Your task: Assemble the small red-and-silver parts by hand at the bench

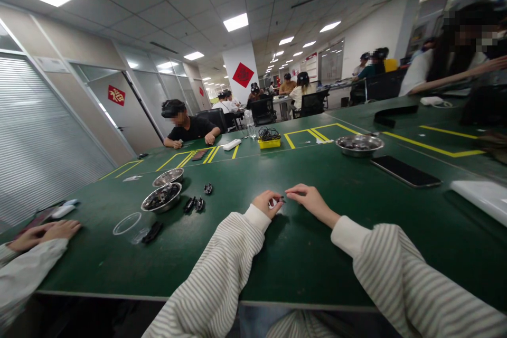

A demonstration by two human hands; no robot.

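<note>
My left hand (268, 204) is closed in a pinch above the green table (301, 269). Between its thumb and fingertips is a small dark part (282, 199), too small to name. Close on the right, my right hand (312, 202) has its thumb and fingers drawn together, the tips almost at that part. Whatever those fingers hold, if anything, cannot be made out. To the left lie several black plastic parts (199, 204), beside a metal bowl (144, 207) filled with dark pieces. A second metal bowl (168, 176) stands just behind it.
A clear plastic cup (127, 223) and a black piece (152, 232) lie at left, near another person's hands (59, 229). Right are a phone (406, 171), a metal bowl (359, 153) and a white object (481, 200). A yellow box of cables (269, 143) stands ahead. Co-workers sit around.
</note>
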